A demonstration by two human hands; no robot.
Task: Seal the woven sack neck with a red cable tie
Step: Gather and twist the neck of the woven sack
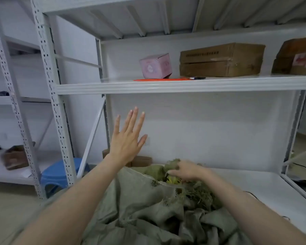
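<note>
L grip, R grip, both bare, forearms bare

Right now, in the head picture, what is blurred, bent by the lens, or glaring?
Head view: the lens bows the grey perforated steel upright; the small brown cardboard box at far left is smeared, while the raised left hand looks fairly sharp; light is soft and even, without glare; the olive-green woven sack shows little weave.

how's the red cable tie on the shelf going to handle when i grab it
The red cable tie is long and thin, so probably light and bendy, drooping at its ends. It lies flat on the shelf, so likely hard to pinch up; sliding it to the edge may help.
</note>
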